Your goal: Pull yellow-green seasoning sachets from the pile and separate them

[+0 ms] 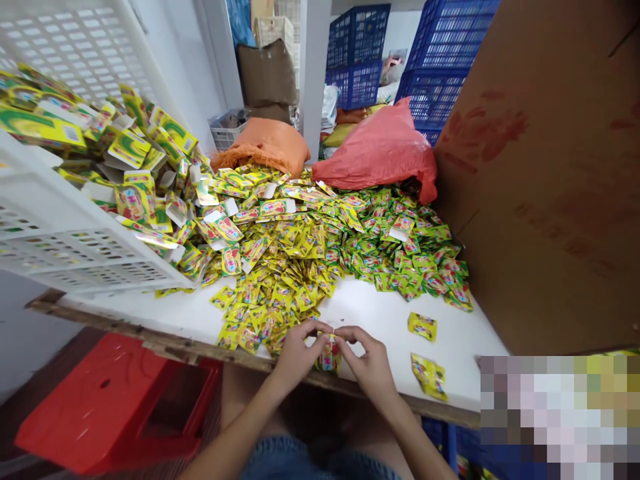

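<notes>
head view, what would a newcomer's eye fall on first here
Probably the big heap of small packets across the white table, yellow packets in the middle and greener packets to the right, with a white crate of yellow boxes at the left. Next, likely the pinkish-red sack behind the heap, then the left hand and right hand fingering a small pack at the near edge.

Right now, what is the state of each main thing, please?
Small yellow printed package: pinched by left hand and right hand.
White slotted plastic crate: tilted, yellow cardboard boxes spilling out.
Two shiny yellow packets: lying apart.
Blue slotted plastic crates: stacked.
Reddish plastic sack: slumped.
</notes>
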The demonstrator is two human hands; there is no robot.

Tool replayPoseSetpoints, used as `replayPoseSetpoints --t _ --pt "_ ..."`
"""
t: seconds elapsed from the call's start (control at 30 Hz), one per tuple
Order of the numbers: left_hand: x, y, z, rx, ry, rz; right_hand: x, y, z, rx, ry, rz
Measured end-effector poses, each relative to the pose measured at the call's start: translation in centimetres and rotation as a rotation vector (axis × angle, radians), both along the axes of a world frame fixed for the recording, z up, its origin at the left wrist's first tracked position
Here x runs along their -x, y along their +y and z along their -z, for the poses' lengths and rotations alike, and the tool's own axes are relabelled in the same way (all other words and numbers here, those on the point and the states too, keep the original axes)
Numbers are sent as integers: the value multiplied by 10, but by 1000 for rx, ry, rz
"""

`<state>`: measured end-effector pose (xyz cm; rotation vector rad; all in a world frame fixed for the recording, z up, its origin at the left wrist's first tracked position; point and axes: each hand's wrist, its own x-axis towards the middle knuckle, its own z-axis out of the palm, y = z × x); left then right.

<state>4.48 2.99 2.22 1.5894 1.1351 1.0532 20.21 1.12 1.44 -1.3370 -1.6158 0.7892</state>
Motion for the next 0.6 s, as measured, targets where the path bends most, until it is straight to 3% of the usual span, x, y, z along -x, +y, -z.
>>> replayPoseSetpoints --t 0.13,0.4,0.6 --pt "-1 5 -2 29 28 -14 -1 2 -5 41 -35 10" --pt "-6 7 -5 19 -10 -24 -6 7 -12 -28 -276 26" --pt "4 1 9 -11 -126 41 -8 -3 5 -43 -112 -49"
